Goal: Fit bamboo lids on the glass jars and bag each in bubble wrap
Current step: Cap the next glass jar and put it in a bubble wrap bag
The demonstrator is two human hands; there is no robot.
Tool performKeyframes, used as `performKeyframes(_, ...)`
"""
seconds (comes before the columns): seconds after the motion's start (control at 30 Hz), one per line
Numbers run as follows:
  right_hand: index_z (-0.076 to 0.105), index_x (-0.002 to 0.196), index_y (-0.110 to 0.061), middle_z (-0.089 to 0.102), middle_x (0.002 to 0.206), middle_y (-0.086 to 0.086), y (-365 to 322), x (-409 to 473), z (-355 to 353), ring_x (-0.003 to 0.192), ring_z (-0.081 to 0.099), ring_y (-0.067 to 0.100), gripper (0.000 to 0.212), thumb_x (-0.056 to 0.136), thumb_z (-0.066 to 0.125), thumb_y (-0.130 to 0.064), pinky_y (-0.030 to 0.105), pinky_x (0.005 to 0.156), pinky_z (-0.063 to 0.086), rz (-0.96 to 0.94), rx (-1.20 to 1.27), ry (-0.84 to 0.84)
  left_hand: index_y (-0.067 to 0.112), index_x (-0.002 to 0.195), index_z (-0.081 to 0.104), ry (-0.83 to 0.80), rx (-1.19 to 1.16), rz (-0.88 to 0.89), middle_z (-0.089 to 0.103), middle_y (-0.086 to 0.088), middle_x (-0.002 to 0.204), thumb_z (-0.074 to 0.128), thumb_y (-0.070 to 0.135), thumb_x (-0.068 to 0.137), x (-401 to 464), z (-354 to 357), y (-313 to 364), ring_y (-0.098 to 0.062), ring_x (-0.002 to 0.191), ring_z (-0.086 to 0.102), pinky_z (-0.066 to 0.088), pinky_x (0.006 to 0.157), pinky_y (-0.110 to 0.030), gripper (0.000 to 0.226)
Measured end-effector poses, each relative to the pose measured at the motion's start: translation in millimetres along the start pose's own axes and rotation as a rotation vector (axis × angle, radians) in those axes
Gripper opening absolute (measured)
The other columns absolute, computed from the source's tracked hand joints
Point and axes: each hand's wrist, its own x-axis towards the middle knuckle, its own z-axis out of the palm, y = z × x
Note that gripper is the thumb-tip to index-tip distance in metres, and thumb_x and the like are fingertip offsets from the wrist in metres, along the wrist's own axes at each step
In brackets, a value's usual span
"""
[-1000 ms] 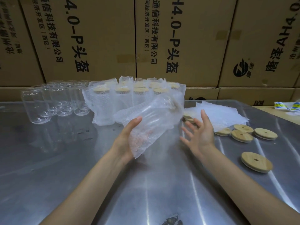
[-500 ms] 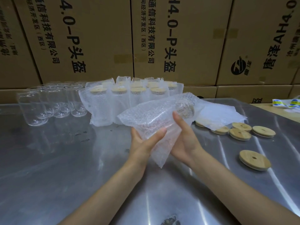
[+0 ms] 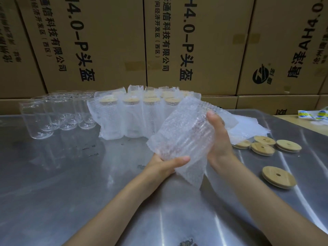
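Note:
A glass jar in a bubble-wrap bag (image 3: 182, 132) is held tilted above the steel table (image 3: 71, 183), its top end pointing up and right. My left hand (image 3: 166, 163) grips its lower end from beneath, thumb across the front. My right hand (image 3: 217, 139) wraps round the right side, fingers behind the bag. Several bagged jars with bamboo lids (image 3: 134, 116) stand in rows behind. Several bare glass jars (image 3: 53, 114) stand at the back left. Loose bamboo lids (image 3: 261, 148) lie to the right, one nearer lid (image 3: 278, 177) apart from them.
A pile of flat bubble-wrap bags (image 3: 248, 126) lies at the back right, partly over the lids. Stacked cardboard cartons (image 3: 110, 45) form a wall behind the table. A roll of printed tape (image 3: 312, 114) lies on a wooden surface at the far right.
My right hand has closed onto the bagged jar, which it was apart from a second ago. The jar has turned more upright and both hands now hold it.

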Motion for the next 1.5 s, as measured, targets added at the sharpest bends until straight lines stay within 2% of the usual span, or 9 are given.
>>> performKeyframes(0.17, 0.067, 0.113, -0.009, 0.068, 0.114, 0.015, -6.2, -6.1, 4.0, 0.11, 0.064, 0.03, 0.046, 0.075, 0.07, -0.036, 0.054, 0.099, 0.048, -0.148, -0.24, -0.057, 0.017, 0.136, 0.048, -0.027, 0.178, 0.1, 0.063, -0.003, 0.129, 0.083, 0.015, 0.066, -0.6, -4.5, 8.3, -0.019, 0.122, 0.058, 0.048, 0.1, -0.032, 0.078)
performKeyframes(0.3, 0.056, 0.118, -0.004, 0.069, 0.099, 0.003, -0.7, -10.7, 7.6, 0.094, 0.068, 0.014, 0.066, 0.063, 0.078, -0.033, 0.028, 0.076, 0.056, -0.244, -0.397, -0.207, 0.028, 0.133, 0.049, -0.042, 0.36, 0.186, 0.063, 0.011, 0.127, 0.087, 0.019, 0.064, -2.4, -3.1, 19.7, -0.004, 0.12, 0.056, 0.047, 0.091, -0.014, 0.08)
performKeyframes(0.47, 0.052, 0.123, -0.007, 0.065, 0.104, -0.001, 5.2, -13.9, 12.6, 0.095, 0.067, 0.006, 0.064, 0.065, 0.076, -0.023, 0.02, 0.075, 0.052, -0.197, -0.513, -0.342, 0.022, 0.136, 0.045, -0.006, 0.471, 0.294, 0.059, 0.007, 0.13, 0.086, 0.017, 0.065, -2.0, 2.0, 28.0, -0.006, 0.123, 0.053, 0.044, 0.101, -0.021, 0.082)
performKeyframes(0.77, 0.033, 0.136, -0.043, 0.048, 0.134, -0.03, 14.8, -18.5, 10.4, 0.12, 0.045, -0.016, 0.123, 0.027, 0.061, -0.095, 0.007, 0.097, 0.039, 0.058, -0.678, -0.461, 0.039, 0.124, 0.039, 0.273, 0.269, 0.284, 0.064, 0.014, 0.115, 0.088, 0.023, 0.054, -4.1, -6.5, 38.4, 0.007, 0.1, 0.063, 0.05, 0.073, -0.009, 0.087)
performKeyframes(0.93, 0.024, 0.148, -0.03, 0.037, 0.148, -0.018, 34.6, -19.4, 9.4, 0.135, 0.034, -0.007, 0.104, 0.066, 0.088, -0.034, 0.015, 0.11, 0.032, 0.043, -0.758, -0.628, 0.044, 0.142, 0.023, 0.345, 0.309, 0.362, 0.039, 0.025, 0.134, 0.09, 0.03, 0.055, -7.5, -8.6, 49.8, 0.016, 0.114, 0.048, 0.047, 0.083, -0.005, 0.111)
performKeyframes(1.1, 0.036, 0.143, -0.024, 0.053, 0.137, -0.007, 52.6, -21.7, 8.2, 0.125, 0.051, 0.001, 0.086, 0.073, 0.085, -0.016, 0.024, 0.103, 0.044, -0.007, -0.68, -0.5, 0.046, 0.136, 0.022, 0.416, 0.374, 0.53, 0.06, 0.007, 0.123, 0.083, 0.038, 0.061, -11.0, -5.6, 67.9, -0.006, 0.118, 0.057, 0.047, 0.101, -0.034, 0.097)
performKeyframes(1.23, 0.052, 0.122, -0.016, 0.067, 0.112, 0.003, 61.0, -18.5, 3.2, 0.099, 0.067, 0.003, 0.061, 0.071, 0.082, -0.005, 0.015, 0.079, 0.051, -0.012, -0.496, -0.282, 0.042, 0.132, 0.028, 0.54, 0.276, 0.585, 0.06, 0.006, 0.12, 0.067, 0.045, 0.077, -6.2, -15.5, 66.2, 0.007, 0.111, 0.056, 0.041, 0.095, -0.015, 0.067)
performKeyframes(1.33, 0.061, 0.109, -0.022, 0.072, 0.098, -0.005, 60.3, -7.0, -6.1, 0.088, 0.069, 0.003, 0.055, 0.062, 0.088, -0.026, 0.019, 0.066, 0.051, 0.061, -0.369, -0.072, 0.031, 0.129, 0.033, 0.639, 0.247, 0.457, 0.058, 0.007, 0.114, 0.059, 0.03, 0.093, 5.4, -31.8, 37.3, 0.016, 0.095, 0.055, 0.038, 0.08, -0.002, 0.044)
performKeyframes(1.5, 0.044, 0.136, -0.028, 0.06, 0.126, -0.013, 61.2, 26.0, -32.7, 0.114, 0.058, 0.008, 0.08, 0.067, 0.084, -0.036, 0.027, 0.087, 0.046, 0.044, -0.202, 0.363, 0.013, 0.14, 0.03, 0.701, 0.46, 0.137, 0.05, -0.003, 0.128, 0.061, 0.021, 0.093, 27.7, -61.6, -10.6, -0.018, 0.122, 0.046, 0.037, 0.097, -0.029, 0.056)
